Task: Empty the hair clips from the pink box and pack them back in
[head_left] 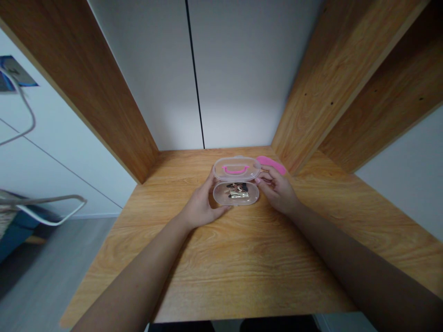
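Note:
A small clear plastic box (pixel 219 193) with rounded ends stands on the wooden desk, its lid (pixel 251 173) tilted up at the back. On the lid is a pink carry handle (pixel 236 171). Inside the box lie several small metallic and black pieces that look like hair clips (pixel 239 191). My left hand (pixel 200 207) is curled round the box's left side, thumb at its front edge and fingers by the lid. From the right, my right hand (pixel 278 191) grips the lid's right edge between thumb and fingers; some fingertips are hidden.
A flat pink object (pixel 272 164) lies behind my right hand, partly covered. Wooden side panels (pixel 117 101) and a white back panel (pixel 238 83) enclose the desk top (pixel 221 276). White cables (pixel 60 221) hang at the left, outside the desk.

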The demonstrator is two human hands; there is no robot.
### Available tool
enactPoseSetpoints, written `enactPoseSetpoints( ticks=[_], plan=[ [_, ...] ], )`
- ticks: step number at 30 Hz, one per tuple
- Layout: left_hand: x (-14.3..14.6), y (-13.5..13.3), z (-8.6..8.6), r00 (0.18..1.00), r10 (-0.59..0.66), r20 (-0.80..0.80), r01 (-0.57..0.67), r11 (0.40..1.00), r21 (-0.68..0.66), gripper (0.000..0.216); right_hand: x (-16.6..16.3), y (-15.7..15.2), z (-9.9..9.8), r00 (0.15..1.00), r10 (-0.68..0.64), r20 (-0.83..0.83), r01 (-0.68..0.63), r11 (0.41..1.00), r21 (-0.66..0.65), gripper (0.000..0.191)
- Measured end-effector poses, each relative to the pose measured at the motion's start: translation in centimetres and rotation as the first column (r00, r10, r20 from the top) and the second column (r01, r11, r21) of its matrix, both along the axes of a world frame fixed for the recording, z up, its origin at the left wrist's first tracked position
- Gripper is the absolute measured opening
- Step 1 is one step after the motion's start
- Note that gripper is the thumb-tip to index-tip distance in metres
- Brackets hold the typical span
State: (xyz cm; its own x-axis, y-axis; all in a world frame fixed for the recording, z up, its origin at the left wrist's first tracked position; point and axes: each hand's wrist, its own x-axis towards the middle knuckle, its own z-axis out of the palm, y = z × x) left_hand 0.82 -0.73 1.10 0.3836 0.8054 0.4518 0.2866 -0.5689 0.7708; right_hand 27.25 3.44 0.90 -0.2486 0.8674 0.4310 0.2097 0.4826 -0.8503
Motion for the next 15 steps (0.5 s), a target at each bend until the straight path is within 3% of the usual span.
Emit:
enactPoseSetpoints(
  ticks=[4, 8, 15],
  plan=[
    [-0.08, -0.10, 0.41, 0.999, 0.004, -0.053, -0.004, 1.000, 0.010, 0.080, -0.06, -0.30, 0.45, 0.999, 0.010, -0.030, -0.011, 1.000, -0.024, 0.046],
    [-0.24, 0.11, 0.29, 0.990, 0.072, -0.123, -0.061, 0.994, 0.091, 0.085, -0.18, -0.39, 0.66, 0.999, -0.009, -0.050, 0.008, 0.999, -0.033, 0.035],
    [-0.61, 0.33, 0.17, 0.975, 0.093, -0.203, -0.071, 0.991, 0.111, 0.072, 0.12, -0.51, 0.90, 0.995, -0.019, 0.093, 0.007, 0.991, 0.132, 0.031]
  ],
)
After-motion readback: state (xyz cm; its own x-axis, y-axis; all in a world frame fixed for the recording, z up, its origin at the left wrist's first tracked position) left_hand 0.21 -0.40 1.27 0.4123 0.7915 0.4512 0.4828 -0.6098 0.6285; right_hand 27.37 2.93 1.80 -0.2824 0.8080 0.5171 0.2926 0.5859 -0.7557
